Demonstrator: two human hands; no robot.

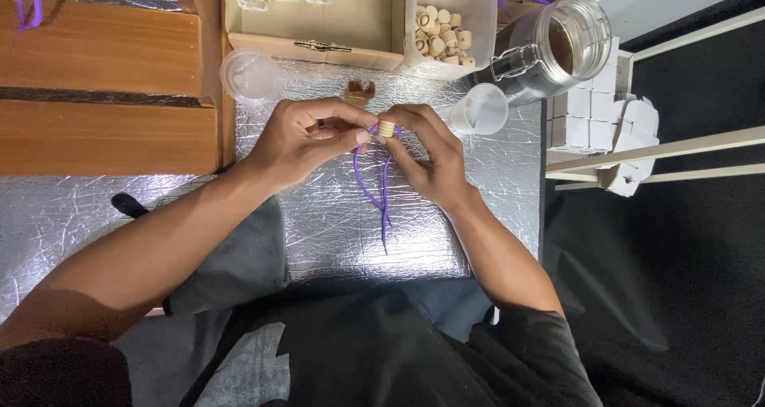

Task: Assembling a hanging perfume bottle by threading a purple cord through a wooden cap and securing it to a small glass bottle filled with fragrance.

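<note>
Foil mat (335,232) | both hands' grip pinches small tan cork (386,128) | purple cord (381,192) dangling

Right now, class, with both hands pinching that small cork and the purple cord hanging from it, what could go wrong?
1. The small cork is pinched only at the fingertips of the left hand and right hand; it might slip and roll off.
2. The loose purple cord dangles free and could snag or pull out.
3. The clear plastic cup and the glass jar lie close by; a stray knuckle could knock them.
</note>
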